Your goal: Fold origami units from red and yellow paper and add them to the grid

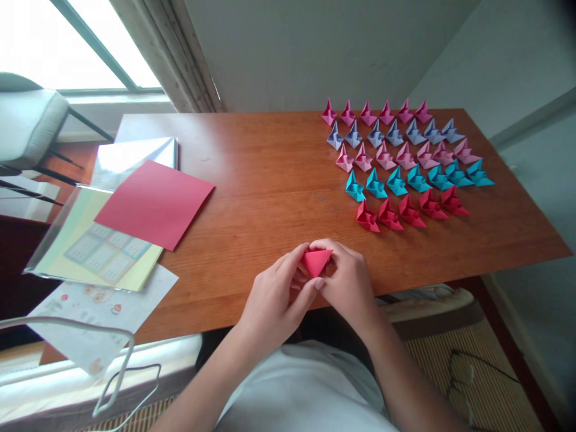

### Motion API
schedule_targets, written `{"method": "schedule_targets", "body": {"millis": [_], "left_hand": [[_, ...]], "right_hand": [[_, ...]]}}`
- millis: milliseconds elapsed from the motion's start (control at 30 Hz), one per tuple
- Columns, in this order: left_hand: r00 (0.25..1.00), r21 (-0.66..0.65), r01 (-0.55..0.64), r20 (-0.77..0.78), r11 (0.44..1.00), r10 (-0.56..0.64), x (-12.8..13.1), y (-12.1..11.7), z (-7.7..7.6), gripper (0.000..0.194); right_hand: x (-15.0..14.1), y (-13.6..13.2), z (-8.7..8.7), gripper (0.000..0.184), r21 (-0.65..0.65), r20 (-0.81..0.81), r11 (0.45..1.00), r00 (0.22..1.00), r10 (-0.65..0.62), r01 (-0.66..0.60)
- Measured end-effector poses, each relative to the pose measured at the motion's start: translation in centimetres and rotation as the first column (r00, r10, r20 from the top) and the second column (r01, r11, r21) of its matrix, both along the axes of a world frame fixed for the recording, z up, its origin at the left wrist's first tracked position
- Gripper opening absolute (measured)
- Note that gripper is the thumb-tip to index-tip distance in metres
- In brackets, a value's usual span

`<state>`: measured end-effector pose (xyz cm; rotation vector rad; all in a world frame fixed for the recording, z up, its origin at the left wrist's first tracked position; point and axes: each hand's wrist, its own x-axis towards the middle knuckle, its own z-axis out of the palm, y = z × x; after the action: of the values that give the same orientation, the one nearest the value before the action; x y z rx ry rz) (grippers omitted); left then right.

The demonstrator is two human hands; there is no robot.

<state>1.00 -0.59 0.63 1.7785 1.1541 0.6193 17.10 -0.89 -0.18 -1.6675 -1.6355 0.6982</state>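
Observation:
Both hands meet near the front edge of the wooden table (270,174) around a small folded red paper piece (315,261). My left hand (276,297) pinches its left side with thumb and fingers closed. My right hand (348,282) grips its right side, fingers curled over it. The piece forms a downward-pointing triangle between my fingertips. Finished folded paper shapes (405,162) lie in rows at the far right of the table: pink, lilac, pale pink, teal and red (411,211).
A flat red paper sheet (155,203) lies at the left on a clear plastic sleeve with yellow paper (85,252) and printed sheets (94,318). A grey chair (27,120) stands by the window at far left. A white wire frame (112,372) sits low left.

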Motion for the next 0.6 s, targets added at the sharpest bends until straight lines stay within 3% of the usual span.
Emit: {"method": "schedule_targets", "body": {"millis": [167, 367, 600], "left_hand": [[0.990, -0.155, -0.021, 0.133, 0.988, 0.042, -0.4, 0.7, 0.3, 0.046], [0.941, -0.311, 0.054, 0.334, 0.949, 0.055, -1.1, 1.4, 0.9, 0.040], [0.959, -0.207, 0.070, 0.282, 0.976, -0.009, -1.3, 1.6, 1.2, 0.035]], "right_hand": [[0.2, 0.1, 0.5, 0.021, -0.026, -0.112, 0.998, 0.992, 0.062, -0.066], [0.4, 0.2, 1.5, 0.013, -0.011, -0.253, 0.996, 0.964, 0.084, -0.090], [0.3, 0.4, 1.5, 0.015, -0.022, -0.292, 0.997, 0.954, 0.070, -0.080]]}}
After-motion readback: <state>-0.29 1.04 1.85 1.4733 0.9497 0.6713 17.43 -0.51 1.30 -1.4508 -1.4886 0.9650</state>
